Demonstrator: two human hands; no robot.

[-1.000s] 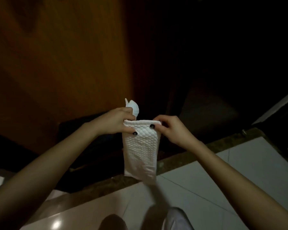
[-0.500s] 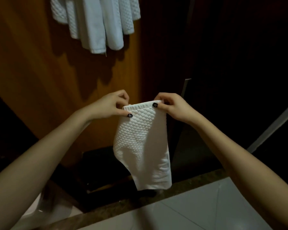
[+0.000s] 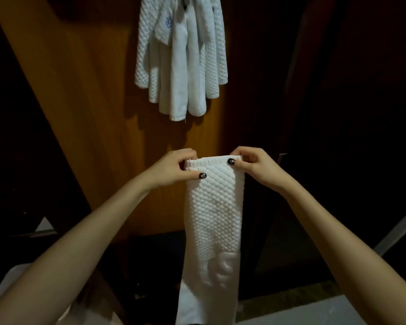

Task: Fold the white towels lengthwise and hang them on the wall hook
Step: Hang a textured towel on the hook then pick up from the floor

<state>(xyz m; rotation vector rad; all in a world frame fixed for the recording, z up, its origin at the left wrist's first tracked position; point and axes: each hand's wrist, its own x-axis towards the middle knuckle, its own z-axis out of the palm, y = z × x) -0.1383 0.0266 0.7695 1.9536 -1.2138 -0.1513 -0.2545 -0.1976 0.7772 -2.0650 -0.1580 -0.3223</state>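
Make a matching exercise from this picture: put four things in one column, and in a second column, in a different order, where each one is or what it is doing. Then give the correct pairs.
Column 1
1. left hand
2. right hand
3. folded towel
4. bundle of white towels

Column 2
A. hangs high on the wooden panel
B. pinches the towel's top right corner
C. hangs down in a long strip between the two hands
D. pinches the towel's top left corner

Pairs: 1-D, 2-B, 3-C, 4-A
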